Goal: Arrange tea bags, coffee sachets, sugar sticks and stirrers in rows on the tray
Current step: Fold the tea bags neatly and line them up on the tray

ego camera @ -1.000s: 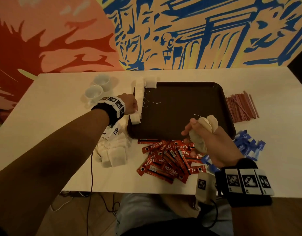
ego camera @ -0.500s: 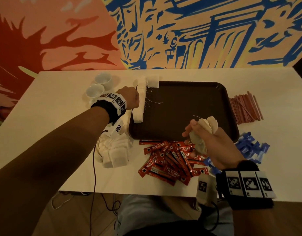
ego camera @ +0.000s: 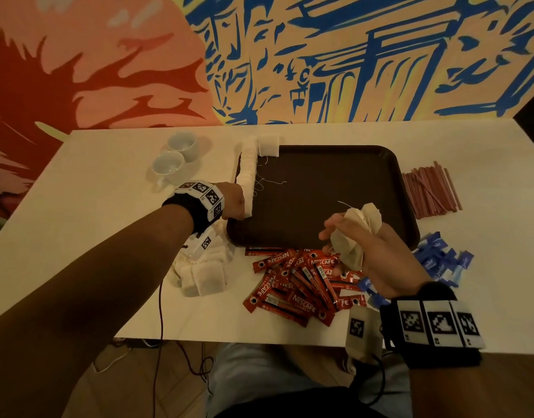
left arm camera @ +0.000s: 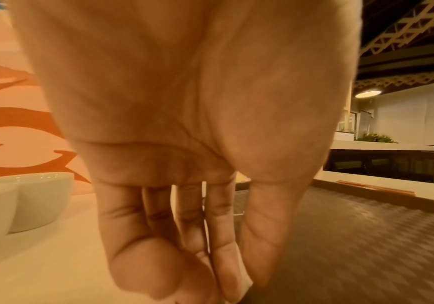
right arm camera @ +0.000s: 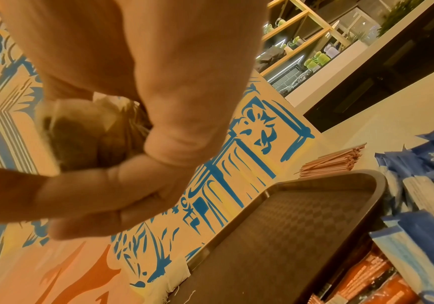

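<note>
Table (ego camera: 78, 182) crowded. Left hand (ego camera: 234, 200) pinches end tea bag (ego camera: 247, 206) of tray (ego camera: 395, 188) row; right hand (ego camera: 377, 254) clutches bunch (ego camera: 354, 233). Risk: strings tangle, a tug topples the row.

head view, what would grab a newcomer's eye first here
Likely the dark tray at the table's middle, nearly bare except a row of tea bags along its left edge, where the left hand rests. Over its near edge the right hand grips a bunch of tea bags; red coffee sachets lie scattered just below.
</note>
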`<move>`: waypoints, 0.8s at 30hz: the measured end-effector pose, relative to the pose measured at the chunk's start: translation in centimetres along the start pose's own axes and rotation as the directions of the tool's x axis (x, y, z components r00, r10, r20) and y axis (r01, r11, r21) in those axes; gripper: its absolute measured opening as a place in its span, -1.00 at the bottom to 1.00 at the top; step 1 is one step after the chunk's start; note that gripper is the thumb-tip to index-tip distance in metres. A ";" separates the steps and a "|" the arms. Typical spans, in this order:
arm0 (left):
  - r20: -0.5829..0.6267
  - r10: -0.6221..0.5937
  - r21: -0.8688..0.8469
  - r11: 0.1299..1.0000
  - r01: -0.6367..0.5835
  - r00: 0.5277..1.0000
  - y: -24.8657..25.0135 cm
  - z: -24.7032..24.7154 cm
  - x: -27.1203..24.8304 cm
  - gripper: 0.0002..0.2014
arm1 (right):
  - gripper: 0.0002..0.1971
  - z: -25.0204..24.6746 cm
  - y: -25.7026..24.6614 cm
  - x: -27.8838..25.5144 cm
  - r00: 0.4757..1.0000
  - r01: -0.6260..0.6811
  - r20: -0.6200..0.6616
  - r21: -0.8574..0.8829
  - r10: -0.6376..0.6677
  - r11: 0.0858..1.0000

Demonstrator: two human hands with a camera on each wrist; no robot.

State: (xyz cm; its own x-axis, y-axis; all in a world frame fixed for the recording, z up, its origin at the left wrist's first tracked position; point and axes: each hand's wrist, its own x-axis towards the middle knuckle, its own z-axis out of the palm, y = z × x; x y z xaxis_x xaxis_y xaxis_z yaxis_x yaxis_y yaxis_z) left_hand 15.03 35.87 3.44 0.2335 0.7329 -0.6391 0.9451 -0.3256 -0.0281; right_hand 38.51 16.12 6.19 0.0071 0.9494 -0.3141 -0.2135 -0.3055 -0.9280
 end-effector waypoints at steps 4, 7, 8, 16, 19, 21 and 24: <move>-0.084 0.051 -0.077 0.995 -0.058 0.995 -0.3 -0.9 -1.6 -0.75 | -0.71 -0.6 -0.2 -0.1 0.997 -0.030 0.076 0.100 0.022 0.995; -0.241 0.113 -0.201 0.966 -0.164 0.964 0.0 -1.7 -3.5 -0.89 | -0.67 -0.9 -0.2 -0.1 0.993 -0.045 0.111 0.160 0.028 0.986; -0.286 0.128 -0.270 0.940 -0.208 0.950 0.4 -1.7 -4.4 -0.91 | -0.68 -0.8 -0.2 -0.2 0.995 -0.041 0.100 0.174 0.024 0.984; -0.510 0.044 -0.767 0.429 -0.477 0.859 6.2 2.1 -11.7 -0.90 | -0.67 -0.6 -0.6 -0.9 0.995 0.096 -0.004 0.157 -0.097 0.983; -0.534 -0.003 -0.807 0.302 -0.508 0.846 7.8 3.9 -12.6 -0.88 | -0.69 -1.0 -0.5 -1.3 0.992 0.125 -0.024 0.068 -0.124 0.990; -0.529 -0.002 -0.816 0.275 -0.508 0.849 8.4 4.5 -12.8 -0.86 | -0.71 -0.9 -0.3 -1.7 0.992 0.119 -0.044 0.022 -0.118 0.993; -0.559 0.011 -0.798 0.267 -0.541 0.829 9.0 4.7 -13.2 -0.85 | -0.74 -0.6 -0.3 -2.2 0.990 0.130 -0.059 0.011 -0.129 0.991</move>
State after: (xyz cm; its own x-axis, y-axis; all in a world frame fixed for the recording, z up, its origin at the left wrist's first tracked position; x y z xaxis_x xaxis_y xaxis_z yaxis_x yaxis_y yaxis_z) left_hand 19.36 20.44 8.05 0.3314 0.9381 -0.1009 0.3087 -0.0067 0.9511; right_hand 39.15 14.06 7.08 0.0923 0.9749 -0.2028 -0.2214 -0.1785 -0.9587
